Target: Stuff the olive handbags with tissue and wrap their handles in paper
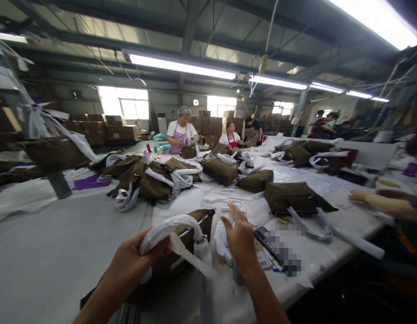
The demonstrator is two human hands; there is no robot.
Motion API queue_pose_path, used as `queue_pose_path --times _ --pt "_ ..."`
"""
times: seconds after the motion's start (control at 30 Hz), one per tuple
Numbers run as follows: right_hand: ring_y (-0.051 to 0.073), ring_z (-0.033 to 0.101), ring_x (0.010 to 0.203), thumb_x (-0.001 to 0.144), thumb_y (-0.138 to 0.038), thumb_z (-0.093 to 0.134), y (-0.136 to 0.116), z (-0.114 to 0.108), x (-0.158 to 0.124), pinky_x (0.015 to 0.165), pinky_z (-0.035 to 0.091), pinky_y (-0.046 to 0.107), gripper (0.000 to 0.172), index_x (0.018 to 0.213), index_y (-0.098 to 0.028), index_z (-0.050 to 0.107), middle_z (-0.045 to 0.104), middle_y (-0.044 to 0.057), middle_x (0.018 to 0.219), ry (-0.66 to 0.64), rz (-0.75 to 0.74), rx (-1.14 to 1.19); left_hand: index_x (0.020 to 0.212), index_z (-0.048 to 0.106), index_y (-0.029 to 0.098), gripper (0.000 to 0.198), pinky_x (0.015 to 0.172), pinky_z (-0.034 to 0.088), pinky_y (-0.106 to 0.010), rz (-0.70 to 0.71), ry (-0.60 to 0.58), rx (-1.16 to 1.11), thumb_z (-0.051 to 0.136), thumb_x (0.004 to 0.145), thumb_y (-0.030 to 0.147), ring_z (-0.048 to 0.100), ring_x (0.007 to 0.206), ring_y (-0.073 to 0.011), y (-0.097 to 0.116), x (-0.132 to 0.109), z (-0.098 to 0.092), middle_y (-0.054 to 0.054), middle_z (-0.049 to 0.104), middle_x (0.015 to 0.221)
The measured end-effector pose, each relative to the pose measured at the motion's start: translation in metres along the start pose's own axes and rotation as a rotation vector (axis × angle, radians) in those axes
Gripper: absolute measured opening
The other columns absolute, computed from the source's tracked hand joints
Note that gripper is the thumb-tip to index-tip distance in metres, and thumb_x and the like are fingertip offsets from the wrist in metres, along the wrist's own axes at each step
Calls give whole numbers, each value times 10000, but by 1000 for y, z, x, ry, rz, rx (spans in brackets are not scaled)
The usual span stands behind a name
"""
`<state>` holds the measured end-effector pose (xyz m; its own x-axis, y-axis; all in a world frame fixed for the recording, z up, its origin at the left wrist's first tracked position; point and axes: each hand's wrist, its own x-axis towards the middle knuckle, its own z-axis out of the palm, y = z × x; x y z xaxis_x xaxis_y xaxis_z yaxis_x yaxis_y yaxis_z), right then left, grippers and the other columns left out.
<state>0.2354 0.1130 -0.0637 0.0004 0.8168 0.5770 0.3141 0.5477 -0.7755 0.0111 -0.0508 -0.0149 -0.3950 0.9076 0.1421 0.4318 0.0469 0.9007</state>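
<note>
My left hand (136, 258) is closed around the paper-wrapped handle (172, 223) of a dark olive handbag (169, 267). The bag stands on the table in front of me, its lower part partly hidden by my left arm. From the handle hangs a pale strip (195, 261) with a toothed edge. To the right of the bag my right hand (240, 236) is raised with its fingers stretched and nothing in its grasp. Below and beside it lie white paper pieces and tags (263, 259), next to a dark phone (271, 243).
Several wrapped-handle bags (220, 170) lie across the table (53, 252). Another bag (296, 198) sits at right. A bag (56, 153) hangs by a post at left. A co-worker's arms (383, 200) reach in from the right. Other people work behind the table.
</note>
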Motion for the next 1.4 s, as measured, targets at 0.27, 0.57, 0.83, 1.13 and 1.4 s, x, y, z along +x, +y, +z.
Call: queue_pose_path --times 0.27,0.57,0.83,1.13,1.4 --pt "236 727 902 1017 -643 429 -55 9 -59 806 535 318 566 1061 -204 784 782 89 952 -711 181 467 990 796 181 441 769 530 -282 15 -48 -51 774 761 558 724 850 -265 10 -4 -1 -29 795 870" --pt "72 506 410 798 -723 719 -45 40 -88 372 378 153 631 844 -94 723 611 16 578 -671 581 780 1066 748 207 499 743 550 -277 85 93 35 798 716 559 700 814 -248 6 -2 -5 -17 769 896" --pt "58 518 356 881 -699 640 -75 45 -84 338 350 131 589 801 -117 690 671 49 631 -576 466 750 1428 534 233 745 514 511 -238 -42 52 -403 496 907 763 611 577 -168 3 -9 2 -35 737 859" --pt "116 664 488 932 -501 686 -100 12 -80 470 462 162 306 968 -198 662 744 40 733 -549 237 578 910 840 218 441 702 586 -177 79 135 -143 819 718 615 760 838 -220 19 -2 -10 -45 818 896" --pt "188 749 920 897 -345 758 -106 1 -65 790 593 265 241 1129 -277 766 767 75 1082 -756 300 1052 874 843 254 273 630 598 -150 356 286 3 793 768 500 765 669 -173 34 2 -12 -9 818 813"
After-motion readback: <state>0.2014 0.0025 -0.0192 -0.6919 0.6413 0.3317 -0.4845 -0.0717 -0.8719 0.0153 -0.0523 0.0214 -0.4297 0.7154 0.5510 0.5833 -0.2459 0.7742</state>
